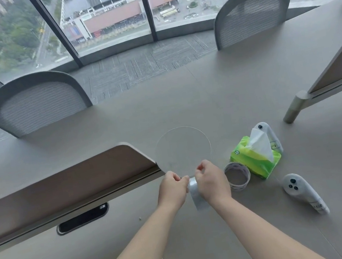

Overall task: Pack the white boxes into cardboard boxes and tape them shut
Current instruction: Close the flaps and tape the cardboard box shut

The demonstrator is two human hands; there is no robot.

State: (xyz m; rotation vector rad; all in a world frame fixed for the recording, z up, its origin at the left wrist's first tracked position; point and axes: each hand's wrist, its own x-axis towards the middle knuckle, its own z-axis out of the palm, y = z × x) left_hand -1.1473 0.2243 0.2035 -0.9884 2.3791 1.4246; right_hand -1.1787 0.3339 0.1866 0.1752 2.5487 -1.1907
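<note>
My left grip (172, 189) and right grip (213, 182) both pinch a clear tape strip (196, 197), held over the surface (250, 93) beside the roll (240, 186). No white boxes are visible; packing and sealing look unfinished.

High-rise office: a long grey desk (215, 90) carries a divider panel (61, 183) and cable port (82, 218) just left of the left hand (172, 189), with one mesh-backed chair (37, 104) beyond that panel, another chair (253, 10) far beyond the right hand (211, 181), then carpet tiles (143, 66) and full-height windows (105, 16) overlooking city streets.
</note>
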